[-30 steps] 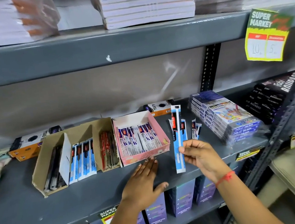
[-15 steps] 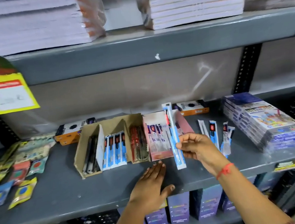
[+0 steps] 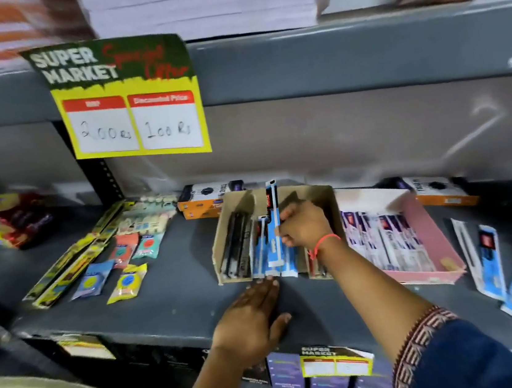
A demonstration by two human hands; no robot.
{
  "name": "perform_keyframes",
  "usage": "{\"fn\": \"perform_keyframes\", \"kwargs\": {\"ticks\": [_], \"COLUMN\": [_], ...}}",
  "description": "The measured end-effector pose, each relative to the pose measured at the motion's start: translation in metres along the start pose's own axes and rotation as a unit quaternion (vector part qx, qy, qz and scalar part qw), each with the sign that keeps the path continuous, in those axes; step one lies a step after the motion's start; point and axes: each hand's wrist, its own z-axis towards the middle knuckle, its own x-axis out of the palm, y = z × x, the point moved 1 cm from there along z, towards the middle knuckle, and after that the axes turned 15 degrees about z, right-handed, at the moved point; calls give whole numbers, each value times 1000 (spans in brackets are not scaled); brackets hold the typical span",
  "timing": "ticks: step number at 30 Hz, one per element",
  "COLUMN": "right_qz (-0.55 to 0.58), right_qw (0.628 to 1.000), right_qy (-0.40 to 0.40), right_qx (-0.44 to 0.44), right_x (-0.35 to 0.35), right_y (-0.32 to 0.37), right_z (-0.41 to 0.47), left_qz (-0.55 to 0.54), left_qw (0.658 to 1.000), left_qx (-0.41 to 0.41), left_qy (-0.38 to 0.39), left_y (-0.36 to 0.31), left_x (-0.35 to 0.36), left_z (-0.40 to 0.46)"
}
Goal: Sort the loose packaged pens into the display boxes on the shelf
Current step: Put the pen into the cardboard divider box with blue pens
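My right hand (image 3: 304,228) pinches a blue packaged pen (image 3: 274,224) and holds it over the middle compartment of the brown cardboard display box (image 3: 324,200), among other blue pen packs. Dark pens fill the box's left compartment; red ones sit at its right, partly hidden by my wrist. My left hand (image 3: 250,318) lies flat on the grey shelf (image 3: 171,304), fingertips touching the box's front edge. A pink display box (image 3: 426,224) of purple-and-white pens stands to the right. Loose packaged pens (image 3: 490,261) lie on the shelf further right.
Erasers and long yellow packets (image 3: 95,262) lie on the shelf at left. Orange-and-white boxes (image 3: 200,200) sit behind the display boxes. A yellow price sign (image 3: 130,96) hangs from the shelf above. Purple boxes (image 3: 322,379) stand on the shelf below.
My right hand carried the blue pen leftward from in front of the pink box to the brown box's middle compartment. The view swung left. My left hand stayed flat on the shelf.
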Motion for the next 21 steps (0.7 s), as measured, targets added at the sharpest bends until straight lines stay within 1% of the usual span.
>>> {"fn": "perform_keyframes", "kwargs": {"ticks": [3, 5, 7, 12, 16, 18, 21], "right_qz": [-170, -247, -292, -320, -356, -381, -413], "right_qw": [985, 968, 955, 947, 933, 923, 907], "right_qy": [15, 26, 34, 36, 45, 42, 27], "right_qx": [-35, -43, -34, -4, -1, -23, -82], "right_x": [16, 22, 27, 37, 37, 37, 33], "right_y": [6, 8, 6, -4, -10, -10, -6], "right_z": [11, 15, 20, 28, 30, 29, 26], "left_qz": [2, 8, 10, 4, 14, 18, 21], "left_qw": [1000, 1000, 1000, 1000, 1000, 1000, 1000], "left_qx": [0, -8, -7, -12, -10, -9, -5], "left_qy": [-21, -5, -4, 2, 3, 4, 2], "left_y": [2, 1, 0, 1, 2, 1, 2], "left_x": [3, 5, 5, 3, 5, 5, 7], "left_z": [-1, -1, -1, -1, -2, -2, -1]}}
